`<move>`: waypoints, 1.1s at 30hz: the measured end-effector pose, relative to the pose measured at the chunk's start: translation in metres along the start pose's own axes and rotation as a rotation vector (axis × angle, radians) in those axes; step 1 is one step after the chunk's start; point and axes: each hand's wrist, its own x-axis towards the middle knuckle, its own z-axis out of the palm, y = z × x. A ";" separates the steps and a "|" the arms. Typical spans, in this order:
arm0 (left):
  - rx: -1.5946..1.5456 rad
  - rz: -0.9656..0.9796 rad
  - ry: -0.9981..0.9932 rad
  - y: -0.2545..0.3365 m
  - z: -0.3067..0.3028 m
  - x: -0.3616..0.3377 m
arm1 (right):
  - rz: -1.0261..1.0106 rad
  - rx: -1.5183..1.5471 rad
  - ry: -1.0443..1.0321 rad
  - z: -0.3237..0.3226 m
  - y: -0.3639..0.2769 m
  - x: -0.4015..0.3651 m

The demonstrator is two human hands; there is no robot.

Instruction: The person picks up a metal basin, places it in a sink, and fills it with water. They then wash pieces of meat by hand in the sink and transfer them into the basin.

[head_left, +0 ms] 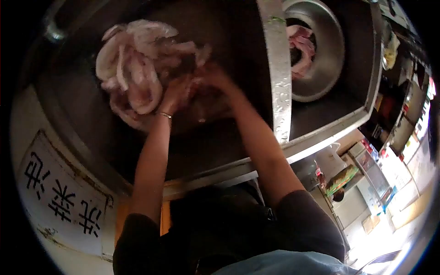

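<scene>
A heap of pale, wet-looking meat (140,68) lies in the left basin of a metal sink (238,32), towards the far left corner and well apart from the near edge. Long, limp strips fold over one another, whitish on top and pinker underneath.

Both arms reach in over the sink's near edge. The left hand (176,94), with a thin bracelet (165,114) at its wrist, is at the heap's right side, on the side facing the near edge. The right hand (211,77) is just beside it, nearer the divider (277,68), by a few loose ends of the meat. Blur and shadow swallow the fingers, so I cannot tell whether either grip is clenched, released or grasping a strip.

Across the divider, in the right basin, a round metal bowl (327,55) sits towards the far edge, its left side hidden by the divider. Pink pieces of meat (302,48) lie inside it.

Beyond the sink's left edge is a white sign (62,197) with large dark characters. Dark sleeves (311,220) cover the upper arms, and light blue cloth (284,263) shows nearest the camera.
</scene>
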 end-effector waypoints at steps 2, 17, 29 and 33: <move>-0.711 -0.375 -0.003 0.012 -0.005 0.000 | 0.364 0.406 0.246 0.001 0.025 0.009; -1.547 -0.691 0.051 0.028 -0.018 0.001 | 0.415 0.761 0.216 -0.002 0.005 -0.006; -1.452 -0.744 0.122 0.020 -0.004 0.005 | 0.416 0.760 0.363 0.008 0.008 -0.009; -1.367 -0.654 -0.023 0.018 -0.002 0.002 | 0.442 1.087 0.396 0.006 -0.003 -0.010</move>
